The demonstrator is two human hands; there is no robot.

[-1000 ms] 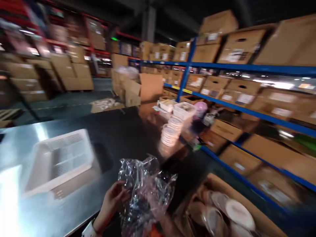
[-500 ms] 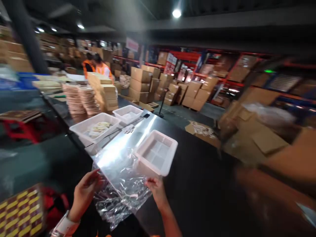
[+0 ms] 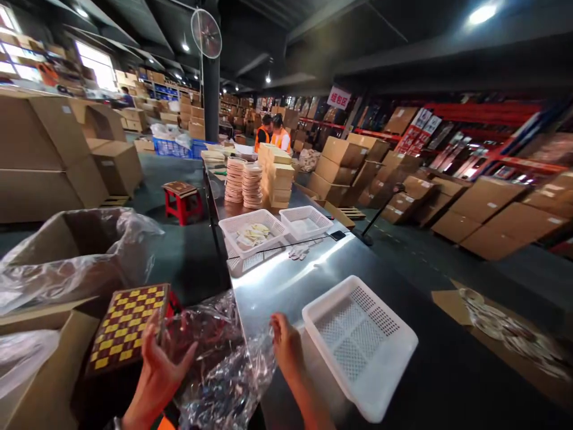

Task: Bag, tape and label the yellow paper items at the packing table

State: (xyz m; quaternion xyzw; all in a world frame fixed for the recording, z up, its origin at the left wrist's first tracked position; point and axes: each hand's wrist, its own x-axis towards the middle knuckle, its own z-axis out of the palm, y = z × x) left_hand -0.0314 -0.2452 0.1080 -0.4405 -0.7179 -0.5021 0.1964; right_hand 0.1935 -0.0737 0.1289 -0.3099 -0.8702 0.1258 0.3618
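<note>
**Film swung left, off the bench edge**

Left hand (image 3: 156, 373) open-palmed, fingers spread, pressed against the clear film (image 3: 215, 370); no closed grip visible, more a flat support from beneath. Right hand (image 3: 286, 352) at the film's right edge, fingers curled toward the crinkled plastic; looks like a light pinch, though the fingertips are hidden and a firm hold cannot be told for sure.

Film now hanging over the near-left corner of the bench (image 3: 403, 382), partly above the checkered board (image 3: 128, 325) that sits on a red stool just beside the bench. Half a second back, the same film lay spread more over the bench surface in front of the white basket (image 3: 360, 340); a second back, bunched up in both hands with the view turned to the blue shelving on the right. View since swung left, film carried with it toward the lined carton (image 3: 76, 251) on the floor at the left.

Judged from that: film being moved away from the basket and toward the left-side cartons, not onto the basket. Basket empty, tilted corner-on to the bench edge, just beside the right hand but not touched.

Farther along the bench: two more white trays (image 3: 273, 230), one with pale pieces inside, then stacks of round plates (image 3: 244, 182) and small boxes. Two people in orange vests (image 3: 273, 134) far back, hands not near this work.
</note>
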